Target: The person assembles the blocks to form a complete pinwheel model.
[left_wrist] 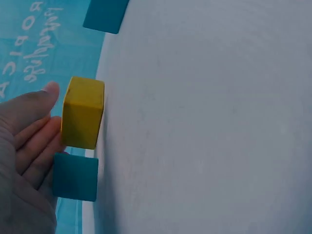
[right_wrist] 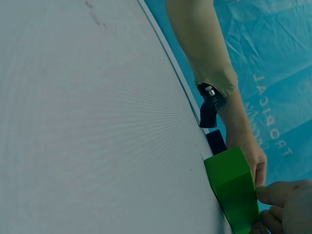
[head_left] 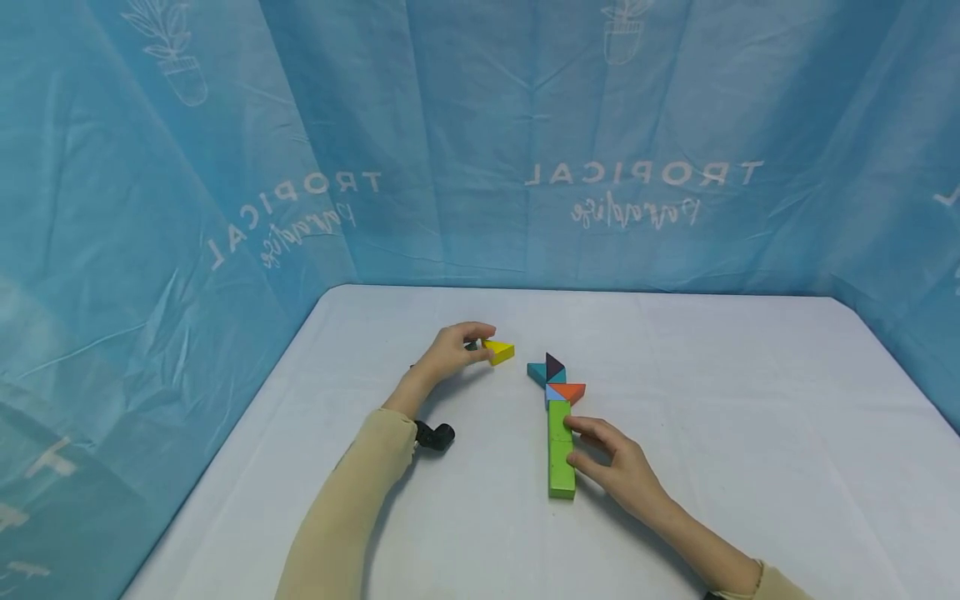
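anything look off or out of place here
The backdrop lettering reads backwards, as if mirrored. In the right wrist view, small brownish marks spot the white table, possibly stains. The green blocks look neatly lined up.

Probably a curtained booth: blue drapes (head_left: 465, 108), white table (head_left: 750, 400).

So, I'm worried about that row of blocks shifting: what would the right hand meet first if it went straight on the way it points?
The two green rectangular blocks. The right hand has its fingers right at their side, seemingly touching, though depth leaves any slight gap uncertain.
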Available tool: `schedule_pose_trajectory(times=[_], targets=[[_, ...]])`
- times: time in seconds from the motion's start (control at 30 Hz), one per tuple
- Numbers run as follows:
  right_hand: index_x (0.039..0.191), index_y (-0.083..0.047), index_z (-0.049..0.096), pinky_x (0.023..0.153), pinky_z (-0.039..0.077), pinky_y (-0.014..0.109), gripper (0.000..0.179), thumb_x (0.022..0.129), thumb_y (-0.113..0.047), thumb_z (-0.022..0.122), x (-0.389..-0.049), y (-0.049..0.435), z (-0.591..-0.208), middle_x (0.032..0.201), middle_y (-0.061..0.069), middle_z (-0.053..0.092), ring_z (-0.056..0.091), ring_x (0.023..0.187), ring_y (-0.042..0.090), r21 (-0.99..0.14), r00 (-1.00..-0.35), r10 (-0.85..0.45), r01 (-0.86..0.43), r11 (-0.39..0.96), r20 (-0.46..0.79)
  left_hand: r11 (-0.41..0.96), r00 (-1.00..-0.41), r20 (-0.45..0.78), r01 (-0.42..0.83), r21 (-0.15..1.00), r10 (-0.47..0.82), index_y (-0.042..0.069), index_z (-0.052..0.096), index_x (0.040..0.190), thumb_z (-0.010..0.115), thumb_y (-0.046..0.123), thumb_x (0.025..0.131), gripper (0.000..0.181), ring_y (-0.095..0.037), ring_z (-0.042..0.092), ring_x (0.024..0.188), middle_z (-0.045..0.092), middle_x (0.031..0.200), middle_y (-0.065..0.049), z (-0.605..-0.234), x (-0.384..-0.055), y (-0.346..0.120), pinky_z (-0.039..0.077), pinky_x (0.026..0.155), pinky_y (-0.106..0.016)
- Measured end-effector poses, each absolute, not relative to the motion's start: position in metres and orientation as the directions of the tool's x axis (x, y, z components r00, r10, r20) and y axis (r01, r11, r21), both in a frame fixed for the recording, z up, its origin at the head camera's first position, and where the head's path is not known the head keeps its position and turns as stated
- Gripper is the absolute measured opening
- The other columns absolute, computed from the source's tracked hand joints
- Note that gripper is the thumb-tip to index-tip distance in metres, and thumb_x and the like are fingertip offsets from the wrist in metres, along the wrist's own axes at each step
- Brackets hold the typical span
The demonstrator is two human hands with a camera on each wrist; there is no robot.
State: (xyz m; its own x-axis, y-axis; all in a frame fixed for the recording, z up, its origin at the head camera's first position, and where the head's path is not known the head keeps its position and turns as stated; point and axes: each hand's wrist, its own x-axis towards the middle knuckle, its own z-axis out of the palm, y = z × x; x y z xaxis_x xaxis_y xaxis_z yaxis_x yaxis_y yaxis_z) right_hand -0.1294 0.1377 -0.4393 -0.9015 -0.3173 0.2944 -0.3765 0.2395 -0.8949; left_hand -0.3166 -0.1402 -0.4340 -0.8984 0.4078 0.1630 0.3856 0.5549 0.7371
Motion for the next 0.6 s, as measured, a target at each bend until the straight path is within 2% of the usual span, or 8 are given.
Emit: schedule_pose_trajectory(times=[0.33, 0.6], targets=[[0.124, 0.008, 0.054, 0.098, 0.04, 0.045, 0.042, 0.083, 0.004, 0.067, -0.1302, 0.1371, -0.4404, 0.127, 0.021, 0.054, 0.048, 0.121, 0.035, -0.893, -0.902, -0.311, -0.38, 0.241, 0.3, 0.603, -0.89, 0.178, 0.42, 0.678, 0.42, 0.006, 0.065, 0.116, 0.074, 0.017, 0.083, 0.036, -0.022, 0.055, 0.108, 0.062, 0.118, -0.007, -0.4439, -0.3179, -0.1369, 0.044, 0.097, -0.036], [0.124, 0.007, 0.054, 0.098, 0.041, 0.045, 0.043, 0.084, 0.004, 0.067, -0.1308, 0.138, -0.4395, 0.127, 0.02, 0.054, 0.049, 0.121, 0.034, -0.895, -0.906, -0.311, -0.371, 0.248, 0.289, 0.604, -0.913, 0.145, 0.365, 0.708, 0.381, 0.008, 0.068, 0.109, 0.069, 0.023, 0.087, 0.027, -0.02, 0.056, 0.1, 0.065, 0.109, -0.004, -0.4409, -0.3189, -0.1312, 0.046, 0.093, -0.036]])
